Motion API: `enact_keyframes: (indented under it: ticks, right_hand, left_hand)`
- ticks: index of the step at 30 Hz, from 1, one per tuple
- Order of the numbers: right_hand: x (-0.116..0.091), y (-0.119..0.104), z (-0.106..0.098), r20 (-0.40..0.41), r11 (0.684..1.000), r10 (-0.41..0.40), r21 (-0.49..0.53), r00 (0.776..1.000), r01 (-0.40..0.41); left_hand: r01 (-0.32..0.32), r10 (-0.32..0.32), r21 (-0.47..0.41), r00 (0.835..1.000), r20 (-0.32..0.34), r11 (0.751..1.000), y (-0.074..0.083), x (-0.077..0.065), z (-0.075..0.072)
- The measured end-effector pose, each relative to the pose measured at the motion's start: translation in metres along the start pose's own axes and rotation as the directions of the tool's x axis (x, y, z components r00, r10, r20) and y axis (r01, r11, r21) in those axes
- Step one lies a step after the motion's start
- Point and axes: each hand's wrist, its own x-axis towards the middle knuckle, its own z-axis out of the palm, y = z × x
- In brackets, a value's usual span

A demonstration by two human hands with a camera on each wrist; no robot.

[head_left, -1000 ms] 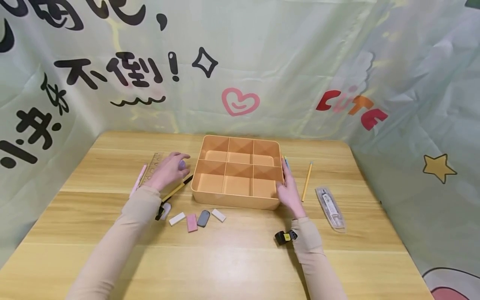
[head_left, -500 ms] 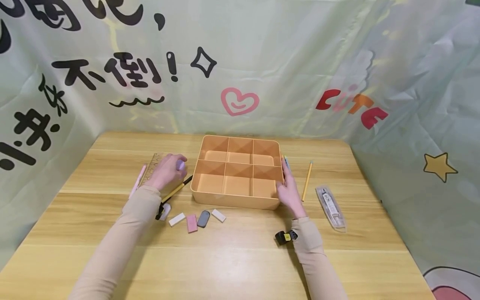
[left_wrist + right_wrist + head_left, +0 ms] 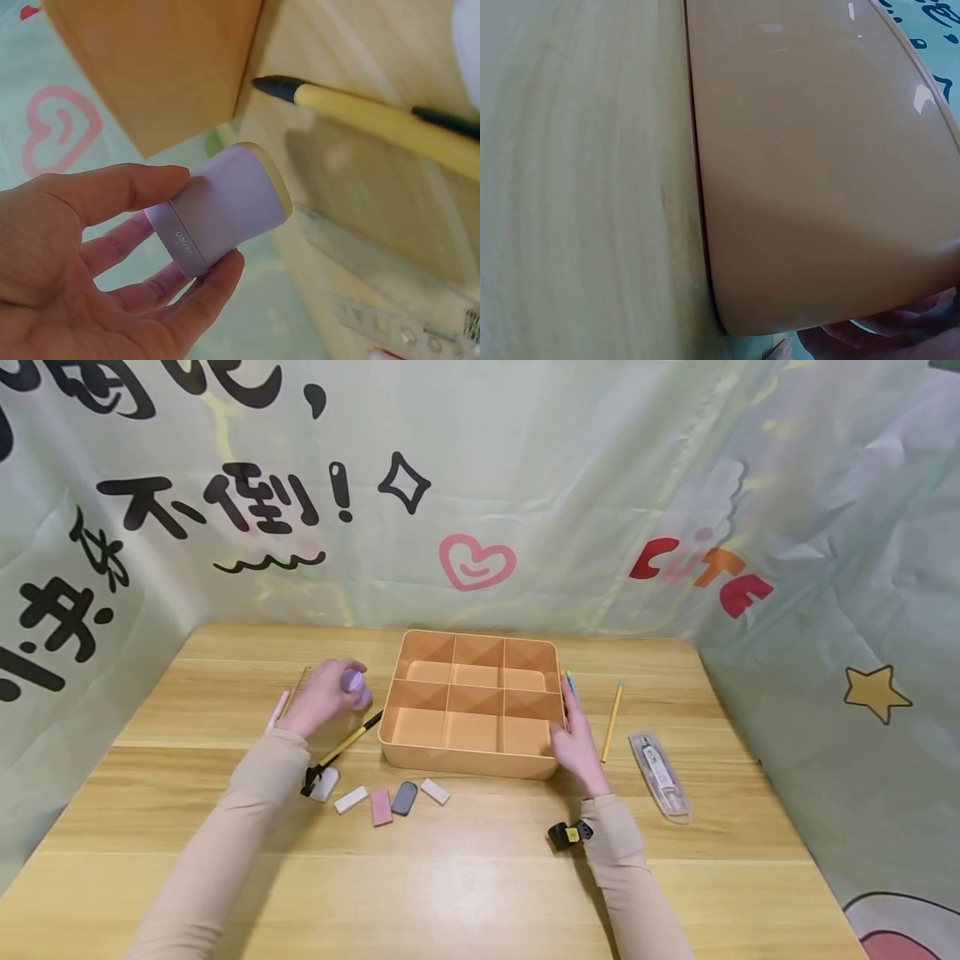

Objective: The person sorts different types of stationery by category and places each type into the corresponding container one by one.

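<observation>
My left hand pinches a small lilac pencil sharpener between thumb and fingers, left of the storage box. The sharpener has a yellow end and a darker purple band with a printed label. The peach storage box, divided into several compartments, stands at the back middle of the table, its compartments bare. My right hand grips the box's right wall, thumb over the rim and fingers along the outside. In the right wrist view, only parts of its fingers show beyond the box.
A yellow-and-black pen lies left of the box, near a clear ruler and a pink pen. Several erasers, including a pink one, lie in front. A yellow pencil and a clear-packed item lie right.
My left hand has raised the sharpener slightly and turned it, so more of it shows, and the wrist has shifted a little left. The right hand stays at the box.
</observation>
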Motion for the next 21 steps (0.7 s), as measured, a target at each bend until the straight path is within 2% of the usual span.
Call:
enact_keyframes:
  ticks: [6, 13, 17, 21]
  right_hand:
    - [0.002, 0.002, 0.000, -0.002, 1.000, 0.012, 0.000, 1.000, -0.012]
    - [0.003, 0.003, -0.003, 0.005, 1.000, 0.030, 0.005, 1.000, -0.030]
    - [0.002, 0.003, -0.003, 0.006, 1.000, 0.025, 0.002, 1.000, -0.025]
    - [0.001, 0.003, -0.001, 0.005, 1.000, 0.025, 0.005, 1.000, -0.025]
  left_hand:
    - [-0.059, 0.059, -0.006, 0.996, -0.067, 0.998, 0.005, 0.001, -0.010]
    - [-0.146, 0.142, -0.011, 0.973, -0.182, 0.989, 0.021, 0.006, -0.015]
    - [-0.172, 0.169, 0.004, 0.963, -0.210, 0.985, 0.031, 0.009, -0.015]
    - [-0.194, 0.195, 0.026, 0.959, -0.204, 0.981, 0.040, 0.013, -0.015]
